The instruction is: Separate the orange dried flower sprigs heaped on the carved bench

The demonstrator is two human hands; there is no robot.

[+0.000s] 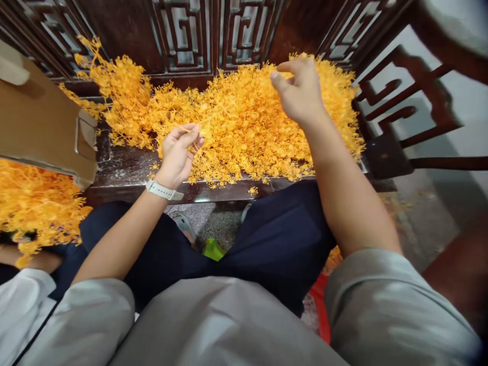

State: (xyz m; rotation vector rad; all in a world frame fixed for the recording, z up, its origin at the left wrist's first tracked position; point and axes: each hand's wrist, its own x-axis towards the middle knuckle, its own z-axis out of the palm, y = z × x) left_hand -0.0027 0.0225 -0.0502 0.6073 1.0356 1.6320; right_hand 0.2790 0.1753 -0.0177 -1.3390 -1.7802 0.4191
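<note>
A large heap of orange plastic sprigs (236,117) covers a dark wooden bench (125,170) in front of me. My left hand (178,152), with a white watch at the wrist, is closed in a pinch on one thin orange sprig at the heap's near edge. My right hand (299,91) hovers over the back right of the heap with its fingers loosely curled and apart, and I see nothing in it.
A cardboard box (41,122) stands at the left above another pile of orange sprigs (34,203). Carved dark wood panels (213,35) rise behind the bench. A dark wooden chair (412,117) stands at the right. Another person's white sleeve (19,300) shows at lower left.
</note>
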